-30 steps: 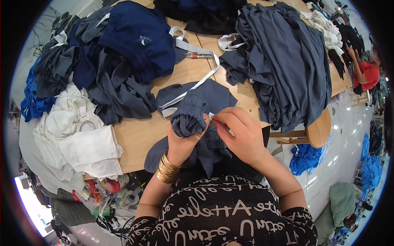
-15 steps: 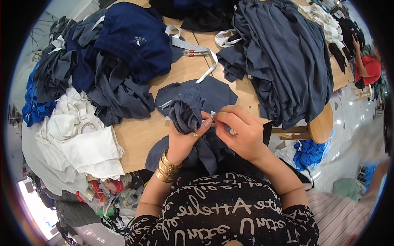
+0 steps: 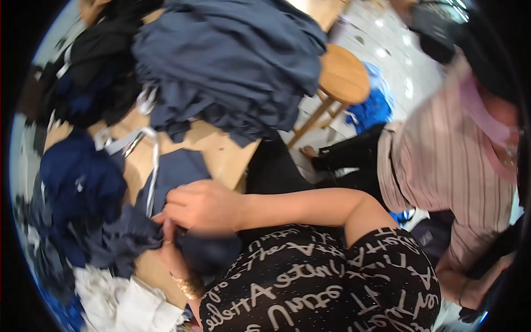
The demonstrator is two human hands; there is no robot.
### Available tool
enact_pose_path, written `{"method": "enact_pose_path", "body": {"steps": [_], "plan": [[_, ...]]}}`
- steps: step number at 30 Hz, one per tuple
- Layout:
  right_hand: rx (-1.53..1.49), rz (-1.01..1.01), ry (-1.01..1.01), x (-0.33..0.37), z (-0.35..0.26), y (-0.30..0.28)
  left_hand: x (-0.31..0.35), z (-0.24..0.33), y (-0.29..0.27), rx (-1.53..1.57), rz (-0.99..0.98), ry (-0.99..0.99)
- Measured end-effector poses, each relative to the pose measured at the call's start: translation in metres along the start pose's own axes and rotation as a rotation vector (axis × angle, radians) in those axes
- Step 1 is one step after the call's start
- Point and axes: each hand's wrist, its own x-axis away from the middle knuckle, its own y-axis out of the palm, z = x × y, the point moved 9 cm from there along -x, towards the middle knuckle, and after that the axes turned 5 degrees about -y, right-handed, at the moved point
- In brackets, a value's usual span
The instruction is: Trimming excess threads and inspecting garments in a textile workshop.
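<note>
My left hand (image 3: 168, 243), with gold bangles on its wrist, is closed on a dark grey garment (image 3: 137, 231) at the near edge of the table. My right hand (image 3: 200, 206) meets it there, its fingers pinched together by the left thumb; what they hold is hidden. A white cord (image 3: 154, 171) runs up from the fingertips across a flat dark grey cloth piece (image 3: 180, 169). More dark cloth (image 3: 213, 250) hangs blurred below my right wrist.
A large dark grey garment heap (image 3: 232, 66) covers the far table. Navy (image 3: 80, 171) and white garments (image 3: 119, 301) lie at left. A wooden stool (image 3: 343, 74) stands right of the table. Close at my right is a person in a striped shirt (image 3: 437, 160).
The view has swung right, bringing the person in stripes and the stool further in. My hands stay together at the garment, now further left in the picture.
</note>
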Motion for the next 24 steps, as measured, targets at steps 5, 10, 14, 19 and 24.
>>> {"method": "enact_pose_path", "body": {"steps": [5,10,14,19,24], "plan": [[0.028,0.058,0.112,0.018,0.007,-0.007,0.0,0.001,0.02,-0.005,-0.025,0.071],[0.09,0.061,0.22,0.031,0.014,-0.01,0.001,-0.004,0.023,-0.157,-0.005,0.144],[0.115,0.082,0.247,0.034,0.016,-0.012,0.002,-0.006,0.02,-0.289,0.02,0.201],[0.07,0.153,0.287,0.038,0.021,-0.016,0.005,-0.002,0.028,-0.298,0.055,0.192],[0.007,0.24,0.293,0.04,0.022,-0.02,0.004,-0.002,0.026,-0.259,0.044,0.14]]}}
